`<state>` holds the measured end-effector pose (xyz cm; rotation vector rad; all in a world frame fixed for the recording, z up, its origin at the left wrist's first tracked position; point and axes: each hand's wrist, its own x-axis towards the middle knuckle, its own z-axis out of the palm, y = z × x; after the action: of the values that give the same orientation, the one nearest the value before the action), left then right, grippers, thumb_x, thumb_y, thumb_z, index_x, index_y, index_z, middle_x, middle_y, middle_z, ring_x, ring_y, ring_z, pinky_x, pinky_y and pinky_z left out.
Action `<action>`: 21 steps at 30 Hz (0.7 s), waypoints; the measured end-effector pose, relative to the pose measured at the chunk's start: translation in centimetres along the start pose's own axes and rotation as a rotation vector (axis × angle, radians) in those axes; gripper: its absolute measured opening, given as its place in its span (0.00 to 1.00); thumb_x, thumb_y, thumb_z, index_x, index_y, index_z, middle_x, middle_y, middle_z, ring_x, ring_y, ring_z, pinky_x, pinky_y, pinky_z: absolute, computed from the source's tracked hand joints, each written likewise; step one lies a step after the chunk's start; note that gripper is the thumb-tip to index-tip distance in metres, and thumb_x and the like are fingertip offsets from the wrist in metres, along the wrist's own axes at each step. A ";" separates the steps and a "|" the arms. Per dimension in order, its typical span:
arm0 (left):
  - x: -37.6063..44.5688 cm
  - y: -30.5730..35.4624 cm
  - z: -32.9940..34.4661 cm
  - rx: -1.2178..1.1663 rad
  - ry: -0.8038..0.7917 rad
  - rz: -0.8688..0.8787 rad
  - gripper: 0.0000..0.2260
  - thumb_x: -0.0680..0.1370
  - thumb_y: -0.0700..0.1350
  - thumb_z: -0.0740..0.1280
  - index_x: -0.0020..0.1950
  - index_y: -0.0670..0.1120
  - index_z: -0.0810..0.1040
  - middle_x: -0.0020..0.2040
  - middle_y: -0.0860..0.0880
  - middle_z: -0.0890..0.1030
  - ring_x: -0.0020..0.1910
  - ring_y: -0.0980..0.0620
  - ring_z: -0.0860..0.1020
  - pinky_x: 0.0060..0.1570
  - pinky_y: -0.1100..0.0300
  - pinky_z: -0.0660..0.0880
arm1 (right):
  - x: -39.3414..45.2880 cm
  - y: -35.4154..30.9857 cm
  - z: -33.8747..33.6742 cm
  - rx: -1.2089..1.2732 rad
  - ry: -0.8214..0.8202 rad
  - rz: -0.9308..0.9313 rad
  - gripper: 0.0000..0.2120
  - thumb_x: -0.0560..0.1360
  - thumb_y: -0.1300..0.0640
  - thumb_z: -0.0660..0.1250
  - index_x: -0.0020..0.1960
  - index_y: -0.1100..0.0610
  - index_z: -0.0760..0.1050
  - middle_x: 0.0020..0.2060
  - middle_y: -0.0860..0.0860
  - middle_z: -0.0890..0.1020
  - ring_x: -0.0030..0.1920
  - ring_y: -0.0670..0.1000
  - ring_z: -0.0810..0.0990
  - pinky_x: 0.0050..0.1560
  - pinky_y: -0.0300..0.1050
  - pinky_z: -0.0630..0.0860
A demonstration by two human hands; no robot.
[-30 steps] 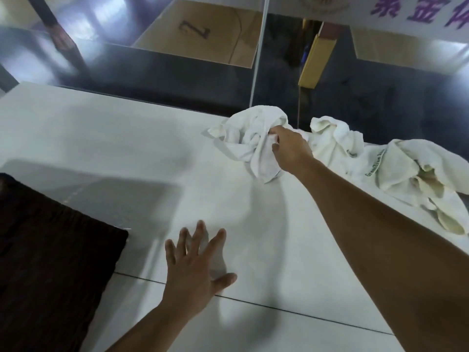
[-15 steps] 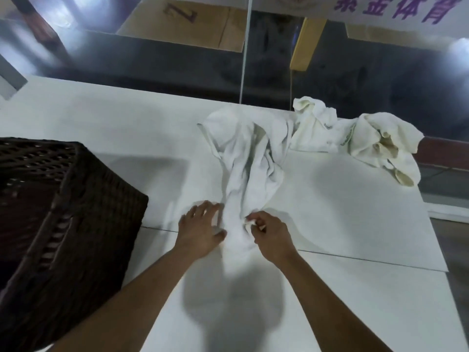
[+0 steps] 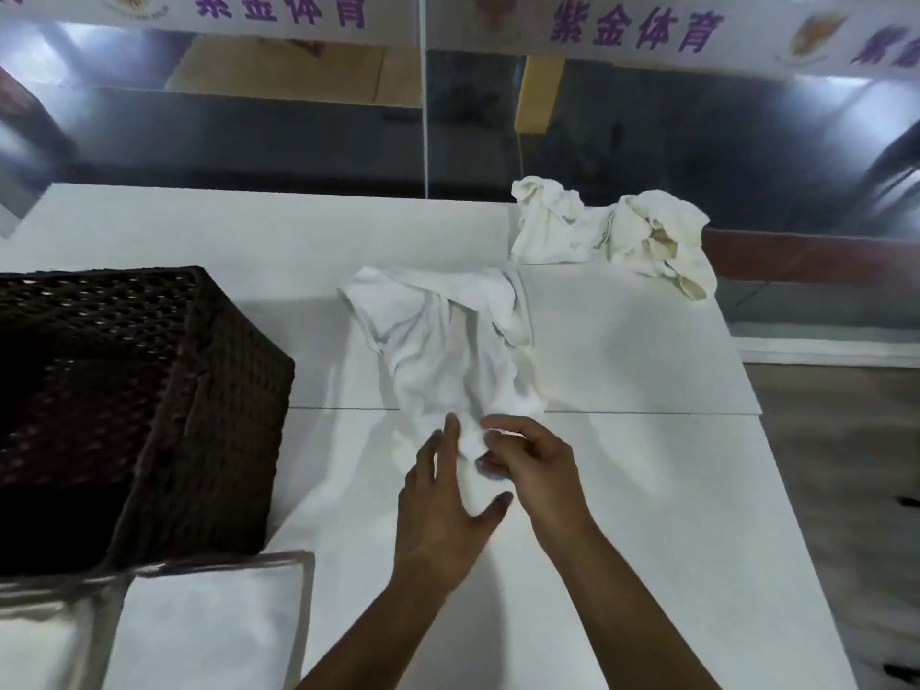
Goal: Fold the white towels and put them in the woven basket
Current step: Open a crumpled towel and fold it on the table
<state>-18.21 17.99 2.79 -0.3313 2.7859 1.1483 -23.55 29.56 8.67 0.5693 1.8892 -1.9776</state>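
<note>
So the white towel is bunched up on the table, just right of the basket. Right hand pinches its near end, left hand has fingers spread, resting on it. Honestly the risk is that it's all twisted: pull from the wrong corner and it folds lumpy. It could also snag the other towels at the far edge.

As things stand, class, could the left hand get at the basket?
Probably yes. The left hand lies open beside the towel, and only bare table separates it from the basket on its left.
</note>
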 end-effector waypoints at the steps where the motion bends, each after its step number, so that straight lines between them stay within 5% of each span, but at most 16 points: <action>1: -0.1 0.0 0.1 -0.014 0.051 0.001 0.40 0.74 0.58 0.72 0.80 0.58 0.53 0.71 0.51 0.71 0.66 0.50 0.74 0.62 0.50 0.74 | -0.9 -0.2 0.0 -0.038 -0.026 -0.025 0.11 0.76 0.67 0.69 0.51 0.55 0.85 0.38 0.56 0.86 0.42 0.56 0.87 0.49 0.44 0.82; 4: -0.4 0.2 -1.1 -0.109 0.235 0.032 0.14 0.80 0.41 0.66 0.64 0.52 0.76 0.54 0.52 0.79 0.51 0.49 0.79 0.50 0.55 0.75 | -3.4 -0.5 -0.8 -0.208 -0.034 -0.132 0.15 0.73 0.70 0.67 0.50 0.52 0.83 0.34 0.51 0.82 0.33 0.49 0.78 0.40 0.37 0.75; 6: -0.6 1.2 -2.9 -0.213 0.265 0.067 0.11 0.79 0.34 0.61 0.47 0.50 0.77 0.43 0.53 0.79 0.42 0.53 0.77 0.42 0.58 0.72 | -4.8 -0.7 -1.7 -0.324 0.042 -0.204 0.12 0.73 0.66 0.71 0.47 0.50 0.81 0.30 0.49 0.79 0.30 0.48 0.72 0.34 0.36 0.69; 8: -1.2 2.4 -4.6 -0.284 0.217 0.126 0.13 0.79 0.33 0.58 0.41 0.50 0.72 0.39 0.53 0.77 0.39 0.53 0.76 0.39 0.55 0.73 | -6.1 -1.0 -2.4 -0.388 0.112 -0.260 0.08 0.72 0.60 0.76 0.44 0.48 0.80 0.26 0.45 0.74 0.28 0.47 0.70 0.32 0.36 0.68; 12: -4.2 4.8 -6.3 -0.359 -0.134 0.203 0.10 0.79 0.42 0.63 0.56 0.55 0.74 0.52 0.59 0.79 0.53 0.56 0.78 0.52 0.53 0.78 | -8.5 -3.3 -2.8 -0.353 0.123 -0.260 0.05 0.73 0.56 0.76 0.40 0.53 0.82 0.31 0.48 0.83 0.30 0.50 0.79 0.36 0.40 0.74; 14: -6.1 5.6 -6.2 -0.300 -0.215 0.251 0.23 0.74 0.48 0.68 0.67 0.60 0.69 0.61 0.63 0.76 0.62 0.58 0.75 0.60 0.56 0.75 | -9.7 -5.0 -3.6 -0.211 0.063 -0.198 0.04 0.76 0.60 0.72 0.43 0.58 0.84 0.36 0.51 0.87 0.38 0.50 0.86 0.47 0.41 0.80; 16: -7.6 6.7 -5.7 -0.308 -0.109 0.199 0.26 0.73 0.54 0.72 0.69 0.64 0.67 0.61 0.65 0.74 0.63 0.60 0.73 0.59 0.61 0.72 | -11.0 -6.3 -4.7 -0.080 -0.084 -0.154 0.08 0.78 0.65 0.66 0.47 0.62 0.85 0.41 0.56 0.88 0.44 0.54 0.88 0.54 0.46 0.81; 18: -8.7 8.1 -5.6 -0.254 0.048 0.119 0.19 0.77 0.59 0.68 0.67 0.62 0.69 0.56 0.62 0.76 0.56 0.60 0.74 0.51 0.62 0.73 | -12.3 -6.9 -5.9 -0.198 -0.203 -0.230 0.09 0.77 0.66 0.65 0.50 0.60 0.85 0.42 0.55 0.88 0.47 0.52 0.87 0.55 0.43 0.81; 21: -10.1 9.4 -6.1 -0.116 0.137 0.214 0.09 0.81 0.45 0.62 0.60 0.52 0.75 0.46 0.56 0.77 0.45 0.58 0.76 0.40 0.68 0.69 | -13.7 -6.9 -7.8 -0.568 -0.156 -0.386 0.09 0.73 0.62 0.69 0.47 0.48 0.82 0.35 0.46 0.86 0.41 0.44 0.82 0.43 0.39 0.75</action>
<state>-10.83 21.80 15.37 -0.1281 2.9377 1.3869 -14.89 37.33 21.35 -0.1127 2.4407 -1.4967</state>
